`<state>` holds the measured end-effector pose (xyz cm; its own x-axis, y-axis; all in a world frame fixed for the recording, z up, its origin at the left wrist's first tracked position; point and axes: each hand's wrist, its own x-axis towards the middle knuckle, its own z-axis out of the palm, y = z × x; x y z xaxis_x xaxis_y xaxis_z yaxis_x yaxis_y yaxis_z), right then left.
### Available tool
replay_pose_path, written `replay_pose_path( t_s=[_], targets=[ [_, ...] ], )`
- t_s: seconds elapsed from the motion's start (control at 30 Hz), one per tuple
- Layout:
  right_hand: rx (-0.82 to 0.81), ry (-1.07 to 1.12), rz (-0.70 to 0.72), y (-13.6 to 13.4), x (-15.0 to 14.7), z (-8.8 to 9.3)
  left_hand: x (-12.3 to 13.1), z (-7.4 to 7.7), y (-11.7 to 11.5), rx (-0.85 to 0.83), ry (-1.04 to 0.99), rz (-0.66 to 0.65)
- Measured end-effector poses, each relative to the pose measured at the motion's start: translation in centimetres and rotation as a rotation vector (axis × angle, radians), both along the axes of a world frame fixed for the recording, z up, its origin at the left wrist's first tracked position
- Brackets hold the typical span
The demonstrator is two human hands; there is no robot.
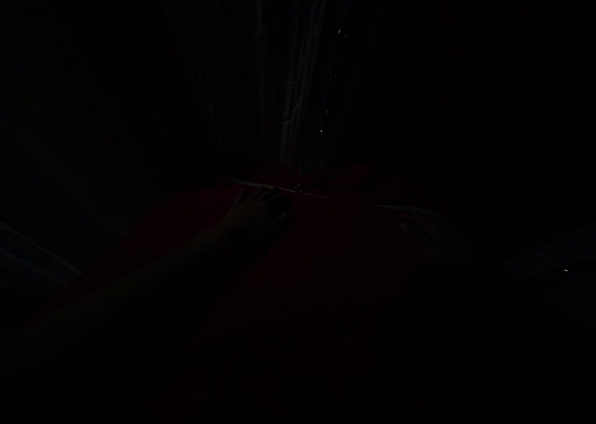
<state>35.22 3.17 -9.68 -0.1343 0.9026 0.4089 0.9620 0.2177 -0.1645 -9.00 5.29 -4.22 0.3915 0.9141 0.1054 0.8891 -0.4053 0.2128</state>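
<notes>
The view is very dark. My left hand [261,216] reaches in from the lower left and lies with fingers spread on a deep red surface that looks like cloth [321,244]. Its fingertips are close to a thin pale strip [265,185] running across the far part of the red. Nothing shows in its fingers. My right hand cannot be made out in the darkness. A faint pale patch [410,228] lies on the right, too dim to name.
Beyond the strip, faint thread-like lines [291,113] run away toward the top. A row of small glints [321,130] is beside them. Pale streaks [37,256] show at the left edge, and a bright speck [565,270] at the right.
</notes>
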Motion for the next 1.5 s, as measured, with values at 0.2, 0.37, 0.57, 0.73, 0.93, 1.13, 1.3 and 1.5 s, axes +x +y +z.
replay_pose_path(
  t_s=[0.2,0.37,0.57,0.73,0.93,1.13,1.3,1.5],
  targets=[
    [-0.058,0.042,-0.048,0.1,-0.3,0.4,0.1,0.3,-0.1,-0.012,-0.010,-0.007],
    [-0.003,0.023,-0.020,0.2,-0.2,0.0,0.0,-0.1,0.2,-0.008,-0.008,-0.003],
    [-0.029,0.044,-0.063,0.1,-0.2,-0.2,-0.1,0.1,0.0,0.005,-0.018,-0.019],
    [-0.015,0.019,0.001,-0.1,-0.4,0.3,-0.1,0.2,-0.1,-0.011,-0.013,-0.013],
    [-0.005,0.005,-0.022,0.1,-0.2,-0.3,0.0,0.2,-0.1,-0.007,-0.019,-0.012],
    [-0.019,0.023,-0.021,-0.1,-0.6,-0.1,-0.1,0.1,-0.1,0.044,-0.024,-0.026],
    [-0.094,0.008,-0.013,-0.1,-0.6,1.2,-0.2,-0.1,-0.1,0.058,-0.036,-0.035],
    [-0.146,0.003,0.017,-0.2,-1.1,2.4,-0.3,-0.1,-0.1,0.028,-0.053,-0.004]
  ],
)
